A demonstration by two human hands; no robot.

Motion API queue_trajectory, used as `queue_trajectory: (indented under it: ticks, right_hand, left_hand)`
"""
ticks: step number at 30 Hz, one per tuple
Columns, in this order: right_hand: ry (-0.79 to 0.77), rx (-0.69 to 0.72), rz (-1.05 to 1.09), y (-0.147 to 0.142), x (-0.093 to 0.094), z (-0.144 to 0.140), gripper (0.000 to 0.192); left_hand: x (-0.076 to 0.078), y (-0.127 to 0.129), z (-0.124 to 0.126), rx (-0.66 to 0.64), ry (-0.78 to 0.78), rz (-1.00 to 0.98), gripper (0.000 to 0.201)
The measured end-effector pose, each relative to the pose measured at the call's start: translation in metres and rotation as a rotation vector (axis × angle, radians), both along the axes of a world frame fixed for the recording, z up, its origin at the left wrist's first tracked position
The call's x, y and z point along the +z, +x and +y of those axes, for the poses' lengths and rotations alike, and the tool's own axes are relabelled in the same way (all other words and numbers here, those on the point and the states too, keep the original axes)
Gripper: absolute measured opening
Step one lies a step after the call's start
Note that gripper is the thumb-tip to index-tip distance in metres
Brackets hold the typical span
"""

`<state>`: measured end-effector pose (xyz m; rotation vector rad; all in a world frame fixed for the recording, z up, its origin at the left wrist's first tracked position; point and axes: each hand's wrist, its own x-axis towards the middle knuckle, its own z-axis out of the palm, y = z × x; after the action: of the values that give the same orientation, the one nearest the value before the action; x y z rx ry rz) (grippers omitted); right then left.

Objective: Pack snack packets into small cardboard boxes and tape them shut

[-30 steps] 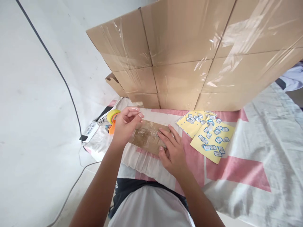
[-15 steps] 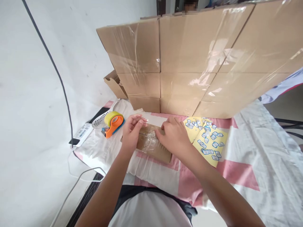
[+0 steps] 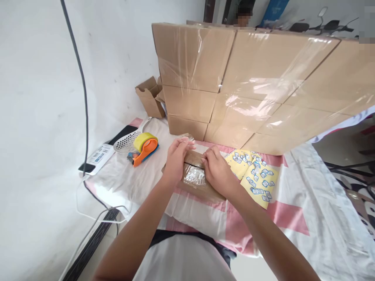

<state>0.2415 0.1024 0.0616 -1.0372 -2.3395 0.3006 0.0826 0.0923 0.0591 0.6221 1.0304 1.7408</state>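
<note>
A small brown cardboard box (image 3: 202,190) lies on the cloth in front of me, with shiny clear tape (image 3: 194,175) across its top and a dark gap between its flaps. At its left end, my left hand (image 3: 175,158) is closed with a piece of clear plastic film (image 3: 187,136), apparently tape, between its fingers. My right hand (image 3: 217,169) is curled over the box's right side. Its thumb and fingers pinch at the flap edge by the gap; the fingertips are partly hidden.
Stacked cardboard boxes (image 3: 254,89) under clear film stand behind. To the left lie an orange tape dispenser (image 3: 146,148), a white perforated racket-like item (image 3: 125,142) and a white labelled packet (image 3: 99,156). Yellow sheets with small stickers (image 3: 258,179) lie right. An open carton (image 3: 150,99) stands back left.
The flap gap on the small box shows wider and darker. My left hand has lifted the clear film a little higher. The whole view has shifted, showing more background on the right.
</note>
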Motion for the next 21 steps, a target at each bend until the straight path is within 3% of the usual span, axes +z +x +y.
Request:
queue_trajectory:
  ticks: [9,12,15,17,19,21]
  right_hand:
    - [0.154,0.222,0.088,0.006,0.008,-0.009,0.012]
    - [0.190,0.371,0.226,0.009,0.030,-0.036,0.016]
    - [0.056,0.574,0.316,0.011,0.056,-0.075,0.021]
    - [0.004,0.655,0.341,0.015,0.064,-0.093,0.020]
    - [0.002,0.565,0.374,0.025,0.061,-0.095,0.017]
    - [-0.037,0.290,0.461,0.044,0.050,-0.080,0.011]
  left_hand:
    - [0.000,-0.003,0.003,-0.031,0.031,-0.109,0.012]
    - [-0.002,-0.003,0.005,-0.031,0.027,-0.076,0.010]
    - [-0.003,-0.002,0.006,-0.050,0.033,-0.042,0.013]
    - [-0.003,-0.002,0.004,-0.058,0.045,-0.034,0.014]
    - [-0.004,-0.003,0.000,-0.052,0.059,-0.029,0.014]
    - [-0.005,-0.004,-0.003,-0.044,0.070,-0.024,0.015]
